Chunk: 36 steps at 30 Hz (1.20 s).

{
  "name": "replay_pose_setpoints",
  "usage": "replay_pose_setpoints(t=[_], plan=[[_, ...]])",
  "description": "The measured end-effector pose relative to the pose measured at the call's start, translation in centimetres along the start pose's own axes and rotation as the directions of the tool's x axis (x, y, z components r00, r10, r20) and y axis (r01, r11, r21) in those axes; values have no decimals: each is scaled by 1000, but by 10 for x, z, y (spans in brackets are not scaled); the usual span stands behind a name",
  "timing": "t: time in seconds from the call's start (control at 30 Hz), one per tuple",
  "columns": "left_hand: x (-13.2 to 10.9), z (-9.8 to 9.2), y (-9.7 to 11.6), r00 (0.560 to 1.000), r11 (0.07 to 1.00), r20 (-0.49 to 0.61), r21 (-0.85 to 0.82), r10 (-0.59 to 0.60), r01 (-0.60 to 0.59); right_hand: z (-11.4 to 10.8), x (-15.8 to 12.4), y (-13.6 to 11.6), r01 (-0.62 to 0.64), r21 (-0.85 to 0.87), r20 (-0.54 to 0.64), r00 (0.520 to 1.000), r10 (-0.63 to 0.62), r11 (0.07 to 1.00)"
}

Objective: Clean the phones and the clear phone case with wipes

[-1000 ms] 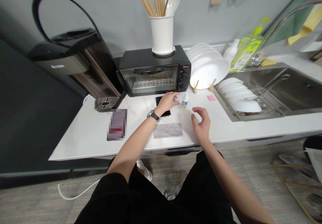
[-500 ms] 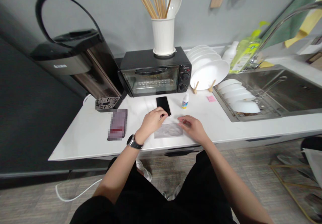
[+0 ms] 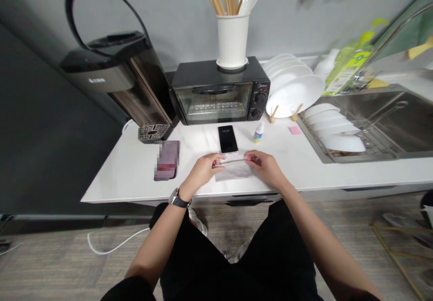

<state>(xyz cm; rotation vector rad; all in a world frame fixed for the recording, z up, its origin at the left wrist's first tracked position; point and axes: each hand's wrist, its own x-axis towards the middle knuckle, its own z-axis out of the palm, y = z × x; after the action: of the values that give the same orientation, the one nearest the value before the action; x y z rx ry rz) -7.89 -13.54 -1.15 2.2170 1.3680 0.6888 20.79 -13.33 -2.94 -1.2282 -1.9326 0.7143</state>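
Observation:
A thin grey cloth (image 3: 234,172) lies near the counter's front edge, its far edge slightly raised. My left hand (image 3: 204,168), with a dark watch on the wrist, pinches that edge at its left end. At the right end, the fingers of my right hand (image 3: 265,166) close on the same edge. Just beyond the cloth, a black smartphone (image 3: 228,139) lies face up with small digits lit on its screen. Right of the phone stands a small white bottle (image 3: 258,133) with a blue and yellow label.
A toaster oven (image 3: 216,102) stands behind, bearing a white utensil pot (image 3: 232,39). On the left are a drink dispenser (image 3: 135,84) and a purple, partly pixelated pouch (image 3: 168,159). Racked plates (image 3: 294,96), a pink note (image 3: 294,130) and a sink (image 3: 406,132) are on the right.
My left hand has left the phone's lower edge and come to the cloth. Both hands now grip the cloth's far edge and lift it a little. The phone's screen has lit up.

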Motion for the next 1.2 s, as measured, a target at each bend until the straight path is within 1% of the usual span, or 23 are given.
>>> replay_pose_setpoints(t=[0.07,0.17,0.23,0.3,0.37,0.43,0.53,0.6,0.63,0.7,0.8,0.87,0.93,1.0,1.07,1.1,1.13,1.2], plan=[[-2,-3,-2,1000,1000,-16,2,-24,24,0,2,-2,11,20,-4,1000,-11,1000],[-1,-6,-3,997,998,-40,3,-59,59,2,7,-5,26,72,38,999,-29,997],[2,-9,-1,998,998,-34,-2,-58,58,3,11,-3,17,119,71,997,-26,993],[5,-12,0,999,999,-6,-4,-37,37,1,14,0,-4,147,73,997,-7,989],[7,-15,1,1000,1000,21,20,20,-20,-3,16,5,-25,155,54,998,17,988],[7,-17,1,994,992,13,61,107,-107,-8,18,8,-42,178,32,999,37,983],[5,-19,6,972,971,-79,118,220,-209,-16,19,4,-34,214,-18,999,39,976],[-2,-20,12,957,961,-133,141,258,-239,-20,18,-3,8,199,-45,999,1,980],[-6,-21,16,952,956,-142,149,273,-252,-22,15,-7,44,179,-55,998,-34,983],[-20,-21,23,946,946,-125,165,300,-278,-25,7,-14,135,132,-69,989,-127,982],[-46,-18,29,948,935,-49,188,315,-301,-30,-16,-23,242,36,-59,969,-240,970],[-61,-16,32,950,932,16,187,313,-310,-33,-34,-28,270,-25,0,963,-270,963],[-70,-13,33,948,936,67,151,310,-317,-33,-48,-33,269,-37,87,960,-265,963],[-70,-10,33,955,948,63,116,290,-295,-29,-52,-35,244,1,149,959,-242,970],[-62,-6,30,965,958,31,117,260,-262,-21,-48,-33,218,30,149,964,-220,976],[-57,-5,28,967,957,27,134,255,-256,-17,-43,-31,214,17,134,967,-215,977],[-53,-3,26,965,953,45,150,260,-264,-12,-39,-28,222,-18,125,968,-218,975],[-48,-1,20,956,938,114,193,271,-289,-5,-31,-21,253,-122,152,960,-234,960]])
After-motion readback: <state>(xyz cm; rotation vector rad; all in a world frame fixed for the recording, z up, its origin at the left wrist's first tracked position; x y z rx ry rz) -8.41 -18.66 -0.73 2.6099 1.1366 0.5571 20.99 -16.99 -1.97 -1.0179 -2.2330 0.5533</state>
